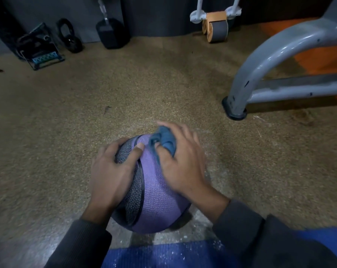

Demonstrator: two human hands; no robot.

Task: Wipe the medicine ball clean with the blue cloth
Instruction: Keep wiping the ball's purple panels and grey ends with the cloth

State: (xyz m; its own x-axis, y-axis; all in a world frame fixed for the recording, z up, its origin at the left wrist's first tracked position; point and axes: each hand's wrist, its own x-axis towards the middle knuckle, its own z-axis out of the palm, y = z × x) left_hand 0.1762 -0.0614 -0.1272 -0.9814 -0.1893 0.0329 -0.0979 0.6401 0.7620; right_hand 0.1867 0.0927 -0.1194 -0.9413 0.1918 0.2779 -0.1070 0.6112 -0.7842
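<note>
Medicine ball, purple with a grey mesh panel and dark seams, sits on the speckled brown floor in the lower centre of the frame, just above the edge of a blue mat at the bottom.

Left hand: laid over the ball's left side, fingers curved to the surface across the mesh panel, thumb pressed along the seam toward the top. It grips nothing; it rests on and steadies the ball.

Right hand: on the ball's upper right. Blue cloth is bunched under the palm and fingers, with folds showing between thumb and forefinger. Fingers curl over the cloth and press it against the purple surface. This hand is slightly blurred.

Both forearms enter from the bottom edge in dark sleeves.

Surroundings:
- Grey curved metal frame, right and upper right, its foot in a black cap on the floor; orange flooring behind it.
- Roller wheel with tan sides and white handles, top centre-right, against the dark wall.
- Dark dumbbell head, top centre-left.
- Black kettlebell-shaped object, beside it to the left.
- Small rack with a teal patterned strip, upper left; contents too dark to tell.
</note>
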